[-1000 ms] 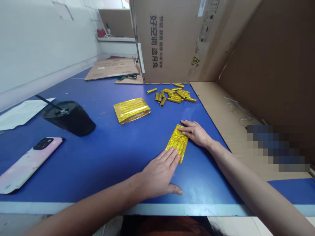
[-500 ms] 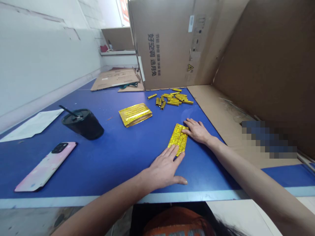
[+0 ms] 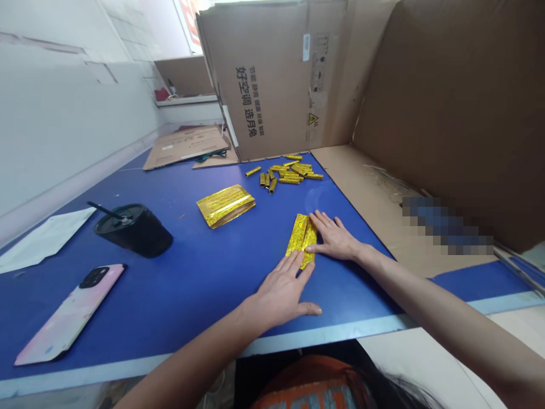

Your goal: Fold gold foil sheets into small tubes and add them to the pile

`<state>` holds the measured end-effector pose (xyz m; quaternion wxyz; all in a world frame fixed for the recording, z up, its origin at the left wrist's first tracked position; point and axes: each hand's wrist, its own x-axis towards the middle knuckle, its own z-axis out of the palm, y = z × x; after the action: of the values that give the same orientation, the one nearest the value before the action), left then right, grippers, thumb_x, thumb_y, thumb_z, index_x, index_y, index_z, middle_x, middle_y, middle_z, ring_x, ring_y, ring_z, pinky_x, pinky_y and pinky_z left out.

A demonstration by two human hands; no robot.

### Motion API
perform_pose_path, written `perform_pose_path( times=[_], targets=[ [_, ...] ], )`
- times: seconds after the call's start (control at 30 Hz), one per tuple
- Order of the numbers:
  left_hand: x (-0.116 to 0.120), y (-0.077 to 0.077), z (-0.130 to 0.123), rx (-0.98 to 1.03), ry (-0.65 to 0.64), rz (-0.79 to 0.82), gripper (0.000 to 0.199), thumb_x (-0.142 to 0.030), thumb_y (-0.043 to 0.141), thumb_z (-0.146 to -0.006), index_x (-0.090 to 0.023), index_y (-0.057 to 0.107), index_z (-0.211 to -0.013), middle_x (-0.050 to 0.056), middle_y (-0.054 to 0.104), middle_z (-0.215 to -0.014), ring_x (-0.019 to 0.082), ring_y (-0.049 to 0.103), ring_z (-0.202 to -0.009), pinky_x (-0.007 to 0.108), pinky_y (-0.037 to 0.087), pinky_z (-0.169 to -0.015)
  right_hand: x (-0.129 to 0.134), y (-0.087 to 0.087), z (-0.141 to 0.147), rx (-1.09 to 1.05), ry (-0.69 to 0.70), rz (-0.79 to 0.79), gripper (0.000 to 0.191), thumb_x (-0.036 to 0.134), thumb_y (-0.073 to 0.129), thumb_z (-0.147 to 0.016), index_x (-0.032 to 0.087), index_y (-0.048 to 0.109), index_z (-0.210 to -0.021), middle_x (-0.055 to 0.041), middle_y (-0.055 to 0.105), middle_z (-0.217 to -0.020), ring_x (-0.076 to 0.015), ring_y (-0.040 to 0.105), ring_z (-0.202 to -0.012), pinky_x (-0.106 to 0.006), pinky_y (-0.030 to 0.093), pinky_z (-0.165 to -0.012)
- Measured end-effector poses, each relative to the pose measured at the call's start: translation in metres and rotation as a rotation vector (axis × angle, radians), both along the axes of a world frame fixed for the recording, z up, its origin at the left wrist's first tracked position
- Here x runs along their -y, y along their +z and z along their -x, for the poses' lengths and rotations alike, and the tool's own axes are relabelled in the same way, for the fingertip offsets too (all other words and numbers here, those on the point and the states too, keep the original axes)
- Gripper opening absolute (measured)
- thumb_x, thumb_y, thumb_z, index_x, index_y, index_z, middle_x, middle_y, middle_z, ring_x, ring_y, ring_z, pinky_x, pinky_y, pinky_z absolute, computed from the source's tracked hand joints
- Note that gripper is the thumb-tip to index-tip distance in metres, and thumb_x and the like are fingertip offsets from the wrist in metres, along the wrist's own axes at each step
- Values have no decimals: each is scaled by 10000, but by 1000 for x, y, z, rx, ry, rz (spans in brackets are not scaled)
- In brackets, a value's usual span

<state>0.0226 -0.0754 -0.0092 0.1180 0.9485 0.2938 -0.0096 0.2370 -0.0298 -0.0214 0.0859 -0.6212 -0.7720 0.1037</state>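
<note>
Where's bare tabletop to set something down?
The blue tabletop is largely bare between phone, black cup, gold stack and left hand. Crowded: the far edge, with scattered gold tubes, and the gold sheet both left hand and right hand touch.

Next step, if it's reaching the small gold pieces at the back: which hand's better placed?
Probably right hand: along the right edge of the flat gold piece, nearer the small gold pieces. Left hand lies over its near end.
</note>
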Motion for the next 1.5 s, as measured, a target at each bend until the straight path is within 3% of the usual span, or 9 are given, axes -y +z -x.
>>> perform_pose_path(
  times=[0.3, 0.53, 0.6, 0.67, 0.73, 0.87, 1.03, 1.3, 1.5],
  targets=[
    [0, 1, -1, -21, 8, 15, 894, -715, 421, -704, -147, 249, -1373, 199, 150, -1443, 304, 115, -1337, 422, 187, -1066, -53, -7, -24, -52, -240, -72, 811, 624, 412, -754, 139, 242, -1382, -181, 244, -1437, -312, 165, -1327, -567, 134, -1021],
    [0, 0, 0, -6, 8, 7, 883, -713, 427, -704, -147, 265, -1363, 188, 154, -1446, 303, 124, -1337, 426, 194, -1063, -40, 5, -12, -97, -287, -174, 637, 481, 339, -851, 118, 266, -1368, -192, 288, -1416, -326, 197, -1317, -603, 186, -987],
    [0, 0, 0, 4, 2, 7, 883, -710, 431, -704, -144, 267, -1362, 187, 155, -1446, 304, 123, -1338, 429, 195, -1063, -24, 13, 2, -106, -167, -199, 568, 428, 317, -873, 138, 298, -1362, -133, 245, -1446, -266, 142, -1340, -535, 139, -1042],
    [0, 1, 0, 19, 0, 8, 889, -695, 455, -704, -147, 245, -1371, 176, 177, -1445, 304, 127, -1337, 433, 200, -1063, -4, 19, 18, -116, 59, -161, 507, 436, 343, -868, 216, 386, -1323, -47, 336, -1416, -184, 221, -1323, -394, 189, -1069],
    [-1, 3, 0, 36, -4, 9, 874, -668, 484, -709, -154, 241, -1373, 158, 212, -1440, 302, 132, -1337, 438, 202, -1064, 14, 19, 31, -175, 370, -66, 552, 457, 310, -880, 155, 367, -1338, -101, 312, -1421, -191, 238, -1317, -380, 211, -1065],
    [-1, 5, -1, 52, -10, 17, 865, -663, 509, -694, -153, 286, -1357, 157, 229, -1434, 311, 133, -1335, 438, 196, -1068, 23, 12, 35, -133, 496, 58, 679, 551, 269, -863, 109, 270, -1379, -131, 224, -1448, -213, 150, -1339, -410, 116, -1089],
    [0, 2, 0, 36, 11, 20, 881, -697, 457, -700, -146, 274, -1362, 182, 192, -1439, 315, 140, -1332, 437, 210, -1060, -11, 7, 21, 25, 374, 35, 712, 604, 242, -839, 160, 227, -1395, -100, 175, -1462, -229, 118, -1344, -477, 81, -1077],
    [0, 0, 1, 20, 7, 25, 885, -726, 384, -714, -150, 249, -1372, 175, 179, -1444, 304, 126, -1337, 434, 182, -1065, -59, 1, 11, 88, 181, 22, 701, 598, 203, -840, 184, 197, -1405, -104, 132, -1473, -284, 78, -1346, -596, 66, -1024],
    [15, 5, -17, 14, 109, 5, 883, -726, 362, -723, -101, 307, -1345, 227, 249, -1406, 359, 227, -1297, 463, 257, -1015, -75, 1, 17, 122, 172, 27, 838, 704, 249, -762, 173, 187, -1407, -152, 110, -1471, -314, 66, -1342, -605, 70, -1012]
  ],
)
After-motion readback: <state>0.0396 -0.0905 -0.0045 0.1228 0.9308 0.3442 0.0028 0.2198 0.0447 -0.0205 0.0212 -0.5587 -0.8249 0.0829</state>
